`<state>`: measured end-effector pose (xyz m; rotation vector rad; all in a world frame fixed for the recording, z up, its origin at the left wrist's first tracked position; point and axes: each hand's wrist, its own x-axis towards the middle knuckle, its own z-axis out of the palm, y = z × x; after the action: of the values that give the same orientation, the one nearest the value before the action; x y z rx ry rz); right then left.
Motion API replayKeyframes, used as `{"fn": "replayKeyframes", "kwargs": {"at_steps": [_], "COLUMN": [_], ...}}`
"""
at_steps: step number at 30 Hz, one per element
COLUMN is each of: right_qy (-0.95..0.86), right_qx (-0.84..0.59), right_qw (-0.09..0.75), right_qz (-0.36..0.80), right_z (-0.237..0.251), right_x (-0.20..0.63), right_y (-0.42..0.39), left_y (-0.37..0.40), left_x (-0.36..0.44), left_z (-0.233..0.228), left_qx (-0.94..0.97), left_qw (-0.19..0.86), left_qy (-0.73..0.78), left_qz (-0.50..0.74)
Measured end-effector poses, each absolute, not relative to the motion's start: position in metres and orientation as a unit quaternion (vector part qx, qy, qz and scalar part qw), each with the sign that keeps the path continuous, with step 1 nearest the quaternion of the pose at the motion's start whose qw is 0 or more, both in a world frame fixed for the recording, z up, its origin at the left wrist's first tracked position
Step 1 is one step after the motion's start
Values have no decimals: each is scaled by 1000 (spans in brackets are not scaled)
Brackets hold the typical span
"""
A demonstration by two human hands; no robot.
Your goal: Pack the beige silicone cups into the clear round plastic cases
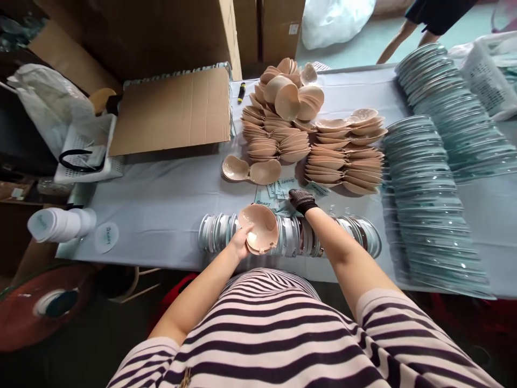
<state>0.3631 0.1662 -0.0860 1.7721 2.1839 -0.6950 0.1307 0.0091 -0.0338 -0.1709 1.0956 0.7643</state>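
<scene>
My left hand (pixel 241 243) grips a folded beige stick-on bra (pixel 260 226), thumb on the inner side of the glossy cup. My right hand (pixel 302 200), in a dark patterned glove, reaches to a pile of printed cards (pixel 269 197) on the table. Its fingers are curled at the pile's right side, and what they pinch, if anything, is hidden. A row of clear plastic packs (pixel 218 229) runs under both forearms. An opened-out beige bra (pixel 251 171) lies just behind the cards, in front of stacked beige bras (pixel 278 145).
More bra stacks (pixel 345 161) stand right of centre. Long rows of clear plastic shells (pixel 434 199) fill the right side. A cardboard sheet (pixel 173 110), a yellow-black cutter (pixel 241 92), a white basket (pixel 86 145) and white round pads (pixel 52 223) are around. A person's legs (pixel 428 35) show behind.
</scene>
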Motion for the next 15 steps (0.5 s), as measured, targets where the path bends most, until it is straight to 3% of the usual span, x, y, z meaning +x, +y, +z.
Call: {"fn": "replayKeyframes", "kwargs": {"at_steps": [6, 10, 12, 15], "right_qy": [780, 894, 924, 920], "right_qx": [589, 368, 283, 288], "right_qw": [-20, -140, -139, -127], "right_qz": [-209, -213, -217, -233], "right_z": [-29, 5, 7, 1], "right_x": [353, 315, 297, 283], "right_y": [157, 104, 72, 33], "left_y": [-3, -1, 3, 12], "left_x": [129, 133, 134, 130], "left_z": [-33, -33, -32, -33], "left_qx": [-82, -68, -45, -19], "left_qw": [779, 769, 779, 793], "left_qy": [494, 477, 443, 462], "left_qz": [379, 420, 441, 397]}}
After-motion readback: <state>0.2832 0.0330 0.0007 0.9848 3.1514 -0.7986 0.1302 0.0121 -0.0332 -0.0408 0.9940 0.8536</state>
